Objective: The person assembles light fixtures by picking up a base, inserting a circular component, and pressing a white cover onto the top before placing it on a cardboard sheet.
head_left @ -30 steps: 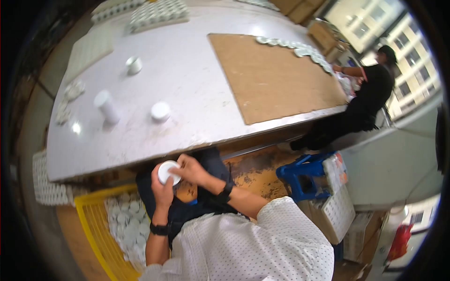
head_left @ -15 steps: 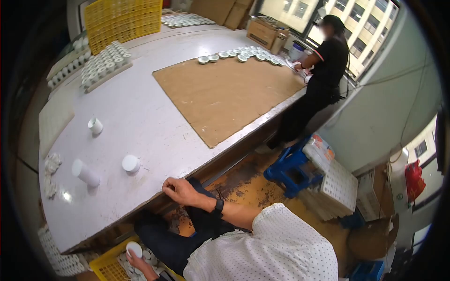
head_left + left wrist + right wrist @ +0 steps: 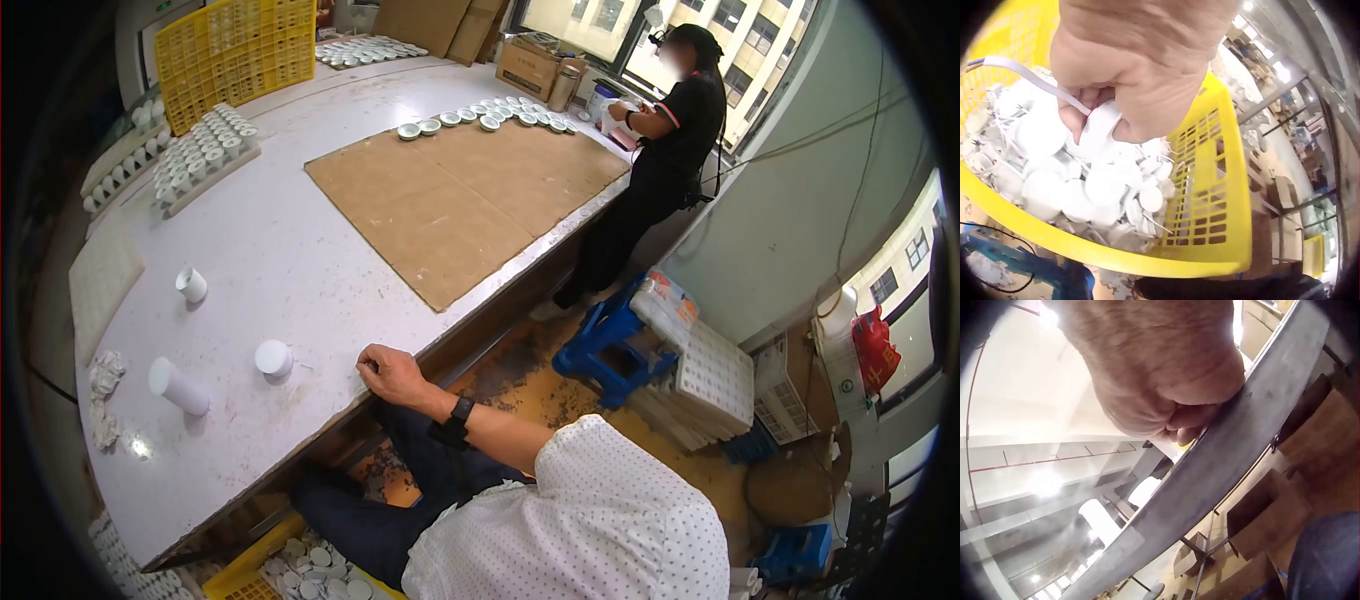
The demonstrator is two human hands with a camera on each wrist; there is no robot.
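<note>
In the left wrist view my left hand [image 3: 1132,69] pinches a white round disc-like piece [image 3: 1100,130] between thumb and fingers. A white cable [image 3: 1029,75] with bared coloured wire ends runs out beside the fingers. Below lies a yellow plastic basket [image 3: 1238,206] heaped with similar white discs [image 3: 1044,187]. This hand is outside the head view. My right hand [image 3: 392,375] rests at the table's front edge, fingers loosely curled, holding nothing. Nearest to it stands a short white cylinder [image 3: 273,358] on the white table [image 3: 240,300].
A tall white cylinder [image 3: 180,387] and a small white cup [image 3: 191,285] stand farther left. A brown board [image 3: 460,210] carries rows of white cup-like pieces [image 3: 490,123]. Another person [image 3: 690,120] stands at the far end. A blue stool [image 3: 610,350] is to the right.
My left hand has gone from holding a white disc before me down to the basket and out of the head view. My right hand has let go and moved to the table edge.
</note>
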